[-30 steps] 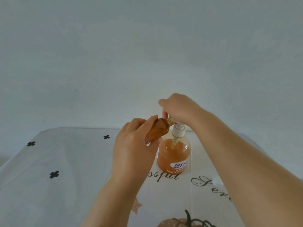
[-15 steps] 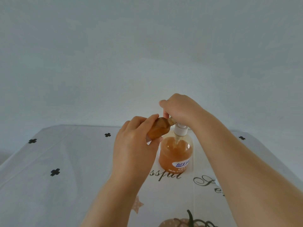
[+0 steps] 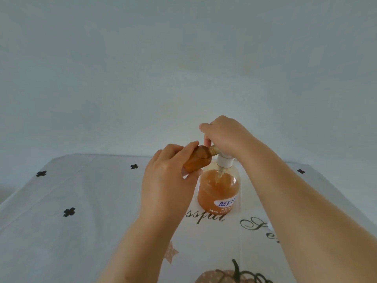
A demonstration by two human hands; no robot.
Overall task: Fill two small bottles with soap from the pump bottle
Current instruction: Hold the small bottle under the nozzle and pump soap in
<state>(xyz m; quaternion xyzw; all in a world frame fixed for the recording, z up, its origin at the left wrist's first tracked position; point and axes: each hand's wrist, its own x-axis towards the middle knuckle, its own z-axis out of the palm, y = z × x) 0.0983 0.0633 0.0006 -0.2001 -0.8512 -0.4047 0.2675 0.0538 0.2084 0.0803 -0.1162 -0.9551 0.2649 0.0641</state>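
Holding the small amber-brown bottle point(image 3: 199, 159) tilted almost on its side, your left hand point(image 3: 169, 180) has thumb and fingers wrapped round its body. Its ribbed neck points right and sits touching or just beside the spout, which is hidden under your right hand point(image 3: 224, 135). That right hand is curled down over the pump head of the round clear plastic pump bottle point(image 3: 218, 190). This stands upright on the white printed tabletop point(image 3: 81, 201), well filled with orange soap, and only its white collar point(image 3: 224, 161) shows below your fingers. Expect the small bottle to be light and probably thin-walled, so a hard squeeze could dent it or push soap back out. Grip it round the widest part of the body, as you do now, and leave the neck free to meet the spout. Any soap that runs over the neck will likely make it slippery, so hold the mouth close to the spout. The pump bottle looks much heavier and broad-based, so it should stand firm if you press straight down; a sideways push could rock it. You cannot tell how full the small bottle is, since its colour may be the plastic or the soap.
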